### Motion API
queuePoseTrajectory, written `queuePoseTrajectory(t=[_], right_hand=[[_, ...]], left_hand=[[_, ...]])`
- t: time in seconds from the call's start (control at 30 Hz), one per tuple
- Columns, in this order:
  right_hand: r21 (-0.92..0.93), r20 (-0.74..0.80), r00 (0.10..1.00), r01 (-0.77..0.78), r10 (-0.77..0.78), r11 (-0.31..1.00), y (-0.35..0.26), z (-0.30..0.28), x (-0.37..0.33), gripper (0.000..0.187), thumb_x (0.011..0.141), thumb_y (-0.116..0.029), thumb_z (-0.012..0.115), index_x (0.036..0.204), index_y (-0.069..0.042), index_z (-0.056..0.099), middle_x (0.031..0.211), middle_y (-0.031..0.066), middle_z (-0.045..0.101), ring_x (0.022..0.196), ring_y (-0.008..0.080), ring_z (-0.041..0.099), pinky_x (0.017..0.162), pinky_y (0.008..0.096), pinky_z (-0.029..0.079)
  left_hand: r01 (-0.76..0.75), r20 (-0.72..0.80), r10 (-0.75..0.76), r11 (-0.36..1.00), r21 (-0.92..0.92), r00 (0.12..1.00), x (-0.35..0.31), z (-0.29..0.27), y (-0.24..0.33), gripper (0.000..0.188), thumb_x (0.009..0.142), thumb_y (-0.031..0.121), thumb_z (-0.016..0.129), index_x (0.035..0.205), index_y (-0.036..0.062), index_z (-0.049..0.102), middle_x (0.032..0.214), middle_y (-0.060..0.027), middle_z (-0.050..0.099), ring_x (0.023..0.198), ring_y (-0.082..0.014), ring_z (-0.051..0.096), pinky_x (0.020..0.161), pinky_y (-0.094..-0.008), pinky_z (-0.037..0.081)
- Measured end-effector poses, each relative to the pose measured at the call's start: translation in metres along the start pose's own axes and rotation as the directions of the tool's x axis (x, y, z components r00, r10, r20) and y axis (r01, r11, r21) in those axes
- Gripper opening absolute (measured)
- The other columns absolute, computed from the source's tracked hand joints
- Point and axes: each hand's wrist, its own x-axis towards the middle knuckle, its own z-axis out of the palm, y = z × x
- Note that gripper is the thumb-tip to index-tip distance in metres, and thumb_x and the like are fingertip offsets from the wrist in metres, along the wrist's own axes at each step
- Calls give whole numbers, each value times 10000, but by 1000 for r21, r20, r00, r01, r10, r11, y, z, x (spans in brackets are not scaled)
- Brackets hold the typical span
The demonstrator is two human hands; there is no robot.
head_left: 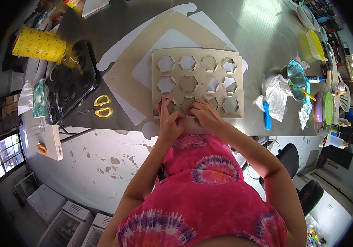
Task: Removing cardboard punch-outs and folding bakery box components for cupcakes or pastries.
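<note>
A beige cardboard tray insert [199,70] lies in front of me, with rows of scalloped holes cut through it. At its near edge, my left hand [171,121] grips the board, two fingers stretched over the top by a near-row hole and the thumb bent inward. Just right of it, my right hand [205,116] has its fingers curled down onto the same near edge, pinching the cardboard around a hole. A small pale flap [191,123] shows between the hands. The undersides of my fingers are hidden.
Beneath the insert lie a cardboard frame [133,61] and white cut sheets [123,103]. Yellow-handled scissors [102,106], a dark muffin pan [71,82] and a yellow roll [38,44] are at left. A blue-handled knife [267,115], crumpled foil [276,96] and a metal bowl [296,74] are at right.
</note>
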Motion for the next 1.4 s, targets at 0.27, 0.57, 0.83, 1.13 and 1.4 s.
queuePoseTrajectory(t=[0.27,0.57,0.83,1.13,1.4], right_hand=[[-1,146,984,-98,97,995,-10,-11,5,90,676,-59,581,753,-43,623,845,78,564,930,251,515,829,353,395],[266,-207,872,-386,443,884,21,-37,-8,225,702,33,602,915,-27,640,1014,114,605,944,293,573,802,356,473],[-62,-275,867,-448,416,892,42,-56,-37,394,707,-91,664,1094,-65,594,1187,119,504,1047,286,501,875,374,437],[-113,-123,894,-445,432,889,40,-49,-39,460,709,-194,693,1152,-139,582,1239,104,470,1062,258,487,899,400,396],[-20,-197,896,-410,399,912,43,-46,-40,461,689,-130,686,1137,-85,585,1240,147,497,1037,312,514,897,385,414]], left_hand=[[10,-11,-9,998,67,1000,-3,-3,1,142,627,121,762,688,87,639,1255,-183,411,1289,-397,272,1048,-558,114],[53,-107,-46,997,61,993,11,-43,7,316,700,23,620,1009,31,555,1143,-160,501,1083,-345,485,921,-432,386],[-10,126,-33,947,321,992,49,-66,-12,463,666,20,665,1106,71,529,1260,-154,439,1111,-326,474,924,-407,388],[91,115,-129,953,290,985,61,-61,-16,577,629,-52,680,1161,58,487,1254,-163,438,1097,-316,493,803,-349,470],[296,36,-298,954,48,954,58,-59,-14,585,652,-89,649,1190,33,454,1107,-156,520,947,-267,588,760,-325,518]])
